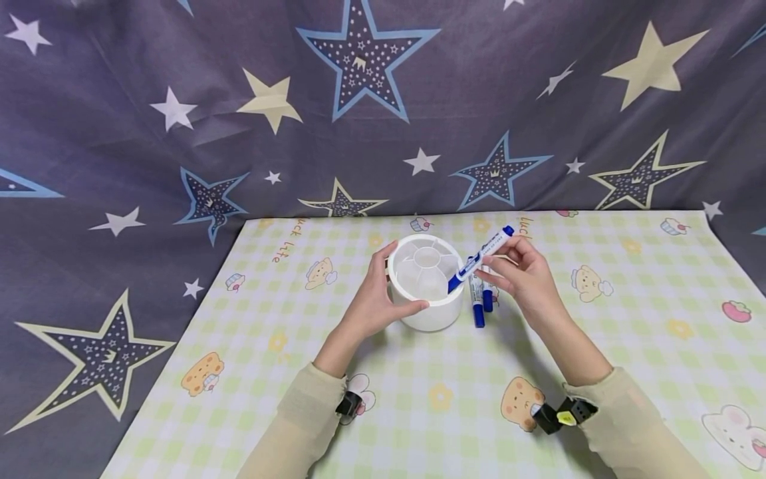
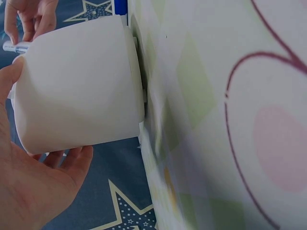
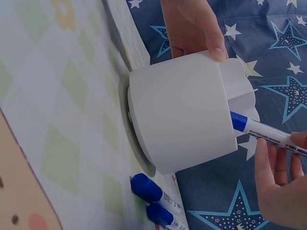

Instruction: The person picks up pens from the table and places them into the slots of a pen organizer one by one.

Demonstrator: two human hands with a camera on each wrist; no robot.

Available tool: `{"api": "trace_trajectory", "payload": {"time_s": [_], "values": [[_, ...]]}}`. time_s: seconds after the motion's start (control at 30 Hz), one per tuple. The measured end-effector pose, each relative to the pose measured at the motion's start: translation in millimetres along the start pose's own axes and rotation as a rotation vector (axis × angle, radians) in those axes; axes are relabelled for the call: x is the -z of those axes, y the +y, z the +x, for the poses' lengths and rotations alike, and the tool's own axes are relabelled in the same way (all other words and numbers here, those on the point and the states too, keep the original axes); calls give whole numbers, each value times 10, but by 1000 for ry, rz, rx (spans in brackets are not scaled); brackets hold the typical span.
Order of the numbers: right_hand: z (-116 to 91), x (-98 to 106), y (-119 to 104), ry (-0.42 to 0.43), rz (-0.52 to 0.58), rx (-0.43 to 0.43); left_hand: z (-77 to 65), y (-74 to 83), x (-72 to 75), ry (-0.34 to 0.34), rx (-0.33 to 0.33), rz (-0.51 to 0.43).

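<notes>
In the head view, two blue-capped white plastic markers (image 1: pixel 476 293) are partly covered by a slanted blue-and-white plastic marker (image 1: pixel 473 265), whose lettering is too small to be read. The left hand (image 1: pixel 372 299) is partly hidden by the round white plastic container (image 1: pixel 439 319).

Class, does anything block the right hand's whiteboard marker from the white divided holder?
Nothing visible does: the whiteboard marker points cap-first into the open top of the white divided holder; two other markers lie beside it on the tablecloth.

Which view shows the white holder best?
The head view: it shows the compartments inside the white holder. The right wrist view shows its side and scalloped edge; the left wrist, mainly its side.
</notes>
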State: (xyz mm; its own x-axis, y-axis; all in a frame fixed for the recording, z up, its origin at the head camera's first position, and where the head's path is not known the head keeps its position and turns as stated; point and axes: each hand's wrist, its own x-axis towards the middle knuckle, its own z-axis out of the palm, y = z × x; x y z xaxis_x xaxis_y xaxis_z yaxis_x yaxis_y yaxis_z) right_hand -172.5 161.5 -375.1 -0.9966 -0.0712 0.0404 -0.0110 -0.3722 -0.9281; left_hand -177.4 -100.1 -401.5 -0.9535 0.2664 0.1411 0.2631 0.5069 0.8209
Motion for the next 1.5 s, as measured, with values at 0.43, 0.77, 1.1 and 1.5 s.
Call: {"api": "trace_trajectory", "payload": {"time_s": [0.43,0.77,1.1,1.5], "values": [[-5,1,13,-12,-9,-10,5,-22,-2,-2,-14,-1],[-8,-5,16,-13,-9,-12,4,-18,1,-2,-13,-9],[-12,-25,4,-12,-3,-21,10,-22,-5,4,-22,-7],[-14,-6,12,-26,3,-8,10,-22,-6,-2,-16,-5]]}}
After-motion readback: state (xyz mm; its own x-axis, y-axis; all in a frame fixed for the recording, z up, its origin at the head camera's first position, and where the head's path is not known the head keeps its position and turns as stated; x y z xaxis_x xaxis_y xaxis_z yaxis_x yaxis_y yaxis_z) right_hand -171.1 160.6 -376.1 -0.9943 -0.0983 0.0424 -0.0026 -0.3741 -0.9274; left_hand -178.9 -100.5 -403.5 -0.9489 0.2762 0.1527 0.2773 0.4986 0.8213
